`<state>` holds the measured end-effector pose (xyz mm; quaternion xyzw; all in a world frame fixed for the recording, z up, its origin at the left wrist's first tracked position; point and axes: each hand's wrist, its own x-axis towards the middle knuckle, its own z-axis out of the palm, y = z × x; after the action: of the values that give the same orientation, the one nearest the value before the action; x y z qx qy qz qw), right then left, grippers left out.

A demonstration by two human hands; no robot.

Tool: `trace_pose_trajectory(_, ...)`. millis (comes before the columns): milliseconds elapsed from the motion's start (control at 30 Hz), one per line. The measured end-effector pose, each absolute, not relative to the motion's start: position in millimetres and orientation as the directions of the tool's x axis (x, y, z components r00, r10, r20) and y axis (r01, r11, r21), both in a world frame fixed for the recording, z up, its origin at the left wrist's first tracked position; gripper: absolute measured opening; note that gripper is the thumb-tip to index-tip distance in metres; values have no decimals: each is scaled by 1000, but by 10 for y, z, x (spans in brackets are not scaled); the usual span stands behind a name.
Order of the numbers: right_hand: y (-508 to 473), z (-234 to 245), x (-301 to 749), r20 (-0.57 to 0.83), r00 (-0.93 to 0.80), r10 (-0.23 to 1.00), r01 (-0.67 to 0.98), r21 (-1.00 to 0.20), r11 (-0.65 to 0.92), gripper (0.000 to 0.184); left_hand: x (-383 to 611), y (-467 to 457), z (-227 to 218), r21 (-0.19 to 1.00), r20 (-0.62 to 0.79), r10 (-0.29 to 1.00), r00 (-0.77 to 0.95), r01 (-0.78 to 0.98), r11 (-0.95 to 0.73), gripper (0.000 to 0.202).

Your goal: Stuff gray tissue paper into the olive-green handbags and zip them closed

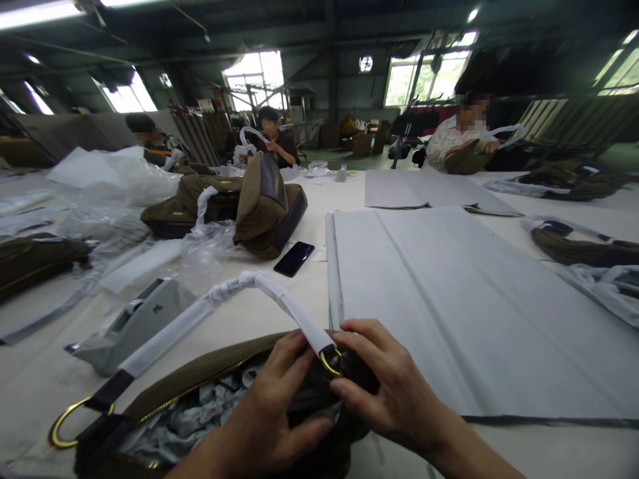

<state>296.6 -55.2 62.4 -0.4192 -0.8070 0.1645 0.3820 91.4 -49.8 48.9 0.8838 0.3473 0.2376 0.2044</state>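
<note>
- Grey plastic holder with sloping sides (144, 326): sits toward the left edge of the white tabletop (307, 299), maybe to be easy to reach.
- Brown cloth bag with a gold zip (210, 367): lies at the near edge, stuffed with crumpled grey paper (200, 412), perhaps to keep it puffy.
- Left hand (272, 399): half curled, thumb spread wide, touching the bag, maybe to steady it.
- Right hand (387, 379): bent by the shiny gold ring (327, 364); I can't tell if it grips.
</note>
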Motion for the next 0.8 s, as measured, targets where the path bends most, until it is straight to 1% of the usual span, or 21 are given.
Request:
trace_pose_trajectory(33, -579, 638, 2917, 504, -347, 791, 583, -544, 603, 34, 890, -512, 484, 507, 288, 708, 645, 525, -684, 68)
trace_pose_trajectory(100, -606, 665, 2836, 543, -347, 764, 652, -446, 613, 23, 866, -530, 475, 500, 292, 725, 624, 547, -672, 62)
trace_pose_trajectory(133, -605, 666, 2808, 560, -343, 754, 672, -414, 614, 18, 865, -532, 476, 515, 280, 736, 617, 550, -657, 58)
trace_pose_trajectory(167, -596, 655, 2787, 581, -328, 745, 670, -413, 617, 15, 867, -529, 484, 544, 255, 744, 617, 545, -638, 54)
trace_pose_trajectory(200, -581, 632, 2773, 594, -292, 749, 647, -454, 613, 14, 870, -521, 498, 582, 216, 747, 629, 532, -616, 50)
trace_pose_trajectory(267, -544, 566, 2757, 575, -170, 800, 533, -629, 566, 15, 866, -493, 540, 624, 159, 733, 661, 508, -594, 47)
trace_pose_trajectory(333, -518, 499, 2744, 488, -49, 872, 378, -799, 468, 18, 856, -450, 573, 613, 146, 720, 679, 509, -604, 48)
trace_pose_trajectory(367, -513, 471, 2736, 447, -10, 894, 314, -848, 428, 21, 856, -422, 579, 598, 150, 720, 678, 517, -612, 46)
trace_pose_trajectory(433, -518, 430, 2712, 418, 45, 908, 240, -886, 396, 24, 879, -357, 567, 595, 141, 730, 669, 531, -603, 34)
trace_pose_trajectory(500, -533, 403, 2684, 414, 95, 905, 195, -900, 391, 24, 946, -292, 534, 631, 96, 752, 652, 545, -552, 21)
trace_pose_trajectory(567, -543, 377, 2657, 402, 152, 903, 158, -912, 379, 23, 1046, -247, 499, 618, 69, 786, 614, 593, -517, 19)
trace_pose_trajectory(700, -524, 290, 2647, 395, 236, 888, 105, -919, 381, 23, 1216, -248, 468, 428, 77, 823, 562, 727, -537, 12)
trace_pose_trajectory(767, -502, 230, 2660, 336, 320, 886, 50, -940, 338, 24, 1237, -278, 464, 366, 140, 816, 561, 737, -569, 11)
trace_pose_trajectory(800, -492, 201, 2667, 291, 364, 885, 16, -952, 307, 25, 1233, -294, 458, 348, 212, 806, 552, 728, -591, 12)
